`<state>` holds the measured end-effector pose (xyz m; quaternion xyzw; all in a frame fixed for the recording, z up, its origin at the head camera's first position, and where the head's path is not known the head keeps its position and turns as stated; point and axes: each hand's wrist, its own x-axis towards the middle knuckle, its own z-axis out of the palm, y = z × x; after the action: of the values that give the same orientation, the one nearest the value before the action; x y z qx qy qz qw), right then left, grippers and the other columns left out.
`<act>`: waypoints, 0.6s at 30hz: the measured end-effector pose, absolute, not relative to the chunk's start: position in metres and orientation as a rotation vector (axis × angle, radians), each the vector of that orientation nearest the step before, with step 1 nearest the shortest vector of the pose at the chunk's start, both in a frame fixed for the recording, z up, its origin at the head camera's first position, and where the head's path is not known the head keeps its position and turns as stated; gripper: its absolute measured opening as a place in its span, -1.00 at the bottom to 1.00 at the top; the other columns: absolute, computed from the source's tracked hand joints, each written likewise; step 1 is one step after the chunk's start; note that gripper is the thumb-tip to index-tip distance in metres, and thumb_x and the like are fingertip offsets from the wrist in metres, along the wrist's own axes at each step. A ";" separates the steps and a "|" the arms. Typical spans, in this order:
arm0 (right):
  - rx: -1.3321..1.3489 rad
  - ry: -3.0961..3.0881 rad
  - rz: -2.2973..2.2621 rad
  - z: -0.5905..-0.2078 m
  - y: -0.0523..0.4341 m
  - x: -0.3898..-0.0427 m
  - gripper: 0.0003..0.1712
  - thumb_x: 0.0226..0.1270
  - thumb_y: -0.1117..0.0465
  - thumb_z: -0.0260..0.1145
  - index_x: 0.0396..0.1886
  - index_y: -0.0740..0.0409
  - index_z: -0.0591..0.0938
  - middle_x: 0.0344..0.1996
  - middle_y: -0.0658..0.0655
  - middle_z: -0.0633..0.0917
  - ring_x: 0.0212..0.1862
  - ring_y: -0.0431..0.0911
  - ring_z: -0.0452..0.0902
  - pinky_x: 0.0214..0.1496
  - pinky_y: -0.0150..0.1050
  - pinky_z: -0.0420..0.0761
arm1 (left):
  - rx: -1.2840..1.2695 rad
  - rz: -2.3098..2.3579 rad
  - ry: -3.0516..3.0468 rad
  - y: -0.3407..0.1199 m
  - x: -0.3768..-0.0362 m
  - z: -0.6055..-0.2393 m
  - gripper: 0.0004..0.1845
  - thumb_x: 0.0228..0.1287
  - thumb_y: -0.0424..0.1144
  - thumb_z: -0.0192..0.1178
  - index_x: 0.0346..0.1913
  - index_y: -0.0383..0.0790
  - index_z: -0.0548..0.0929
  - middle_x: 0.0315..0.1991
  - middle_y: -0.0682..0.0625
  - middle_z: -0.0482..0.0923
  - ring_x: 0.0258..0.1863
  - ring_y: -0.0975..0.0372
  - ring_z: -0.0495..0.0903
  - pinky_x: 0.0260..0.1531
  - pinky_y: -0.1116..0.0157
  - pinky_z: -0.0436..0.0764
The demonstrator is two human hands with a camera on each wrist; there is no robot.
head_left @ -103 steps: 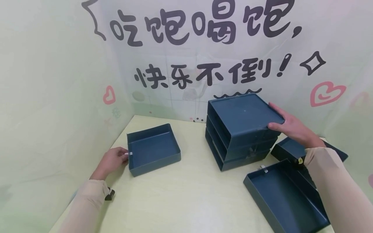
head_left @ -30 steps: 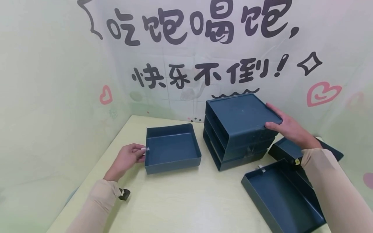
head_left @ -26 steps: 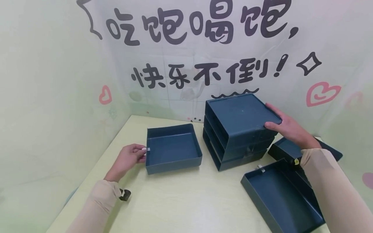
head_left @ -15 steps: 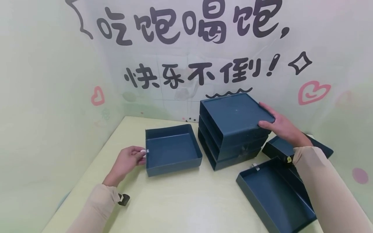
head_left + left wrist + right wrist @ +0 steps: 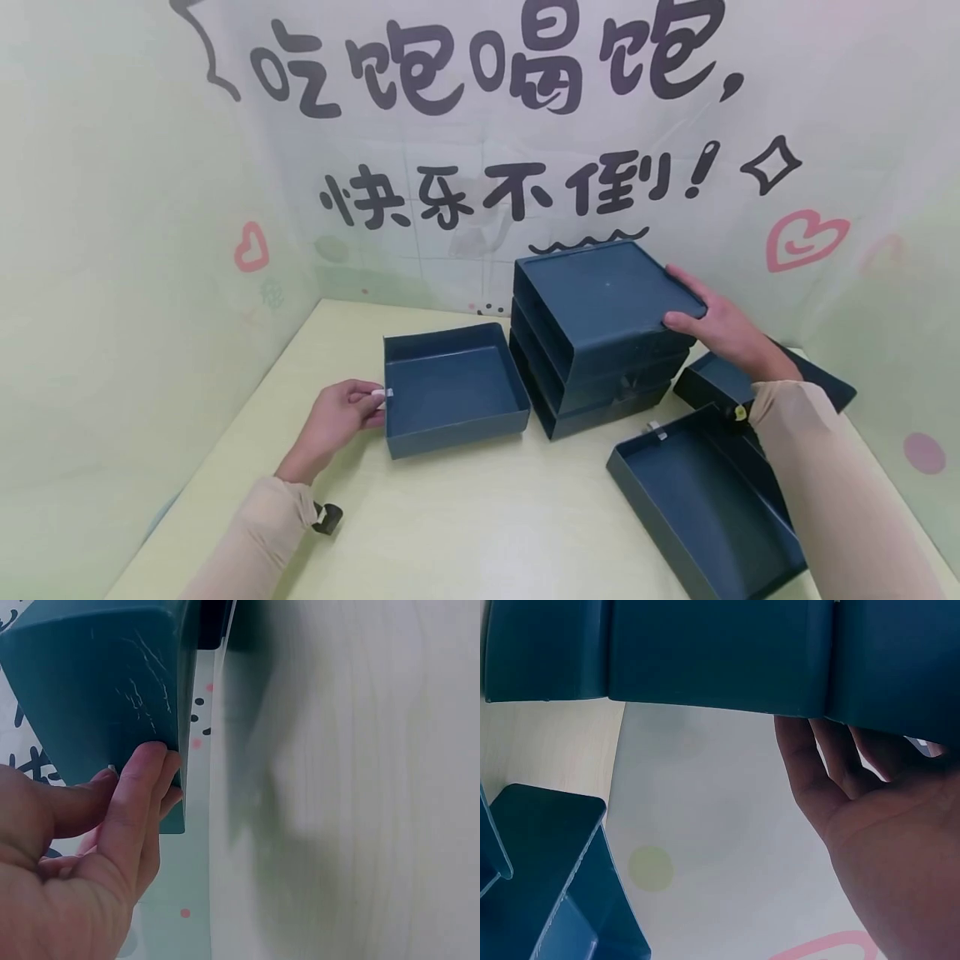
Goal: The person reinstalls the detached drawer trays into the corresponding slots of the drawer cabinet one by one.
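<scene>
My left hand [image 5: 337, 421] pinches a small white tab on the near-left wall of a dark blue drawer [image 5: 453, 387]. The shallow drawer casts a shadow on the table, and its right end overlaps the lower left of a dark blue three-tier drawer cabinet [image 5: 611, 292] in the head view. From the left wrist, thumb and fingers [image 5: 127, 795] lie against the drawer's scratched end wall. My right hand [image 5: 716, 321] holds the cabinet's top right edge, thumb on the near corner. In the right wrist view its fingertips pass behind the casing [image 5: 712, 660]. The cabinet's open slots face left.
Another blue drawer [image 5: 705, 500] with a white tab lies at the front right, partly under the right forearm. Behind it, more blue drawers [image 5: 723, 379] overlap one another beside the cabinet. A printed cloth wall [image 5: 442, 275] stands behind the pale table [image 5: 480, 517].
My left hand has carried the drawer rightwards, closer to the cabinet. My right hand keeps its place on the cabinet's edge. The head view has turned slightly right.
</scene>
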<state>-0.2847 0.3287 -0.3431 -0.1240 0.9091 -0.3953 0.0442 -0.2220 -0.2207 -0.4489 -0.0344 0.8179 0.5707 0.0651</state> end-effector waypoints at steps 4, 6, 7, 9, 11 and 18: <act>-0.379 2.766 -1.221 -0.344 0.328 -0.284 -0.04 0.48 -0.14 0.16 0.66 -0.41 -0.18 0.67 0.29 -0.08 0.59 0.39 -0.10 0.42 0.56 0.03 | -0.101 1.733 2.452 -0.219 -0.221 -0.451 -0.63 0.52 -0.30 0.11 0.20 -0.52 0.50 0.00 -0.37 0.71 -0.24 0.26 0.77 -0.12 0.27 0.75; -0.378 2.761 -1.227 -0.344 0.328 -0.284 -0.04 0.48 -0.15 0.15 0.66 -0.41 -0.19 0.67 0.29 -0.09 0.59 0.40 -0.11 0.41 0.57 0.02 | -0.089 1.736 2.452 -0.218 -0.220 -0.451 -0.63 0.52 -0.30 0.11 0.20 -0.53 0.50 0.01 -0.38 0.71 -0.23 0.24 0.78 -0.12 0.27 0.75; -0.375 2.757 -1.231 -0.344 0.328 -0.284 -0.04 0.48 -0.15 0.14 0.66 -0.41 -0.19 0.67 0.29 -0.09 0.59 0.39 -0.12 0.41 0.57 0.02 | -0.085 1.738 2.453 -0.217 -0.221 -0.451 -0.63 0.52 -0.30 0.11 0.20 -0.53 0.50 0.01 -0.39 0.71 -0.23 0.24 0.78 -0.11 0.27 0.75; -0.368 2.758 -1.231 -0.344 0.328 -0.284 -0.05 0.48 -0.16 0.15 0.66 -0.42 -0.19 0.67 0.28 -0.09 0.59 0.39 -0.11 0.42 0.57 0.02 | -0.081 1.738 2.456 -0.216 -0.221 -0.450 -0.63 0.52 -0.31 0.11 0.20 -0.54 0.50 0.00 -0.38 0.71 -0.23 0.24 0.79 -0.11 0.28 0.75; -0.366 2.762 -1.229 -0.344 0.328 -0.284 -0.05 0.48 -0.17 0.15 0.66 -0.42 -0.18 0.67 0.29 -0.08 0.59 0.39 -0.11 0.43 0.57 0.02 | -0.082 1.738 2.459 -0.215 -0.221 -0.450 -0.64 0.52 -0.31 0.11 0.19 -0.54 0.50 0.00 -0.38 0.71 -0.24 0.25 0.78 -0.12 0.28 0.75; -0.372 2.780 -1.221 -0.344 0.327 -0.285 -0.04 0.48 -0.16 0.17 0.67 -0.40 -0.16 0.66 0.30 -0.05 0.58 0.40 -0.06 0.43 0.55 0.03 | -0.071 1.771 2.449 -0.209 -0.223 -0.454 -0.66 0.51 -0.33 0.12 0.17 -0.55 0.51 -0.03 -0.38 0.71 -0.28 0.27 0.78 -0.14 0.30 0.75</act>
<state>-0.2849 0.3274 -0.3437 -0.1214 0.9080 -0.3988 0.0414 -0.2226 -0.2093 -0.4539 -0.0234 0.8087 0.5848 0.0591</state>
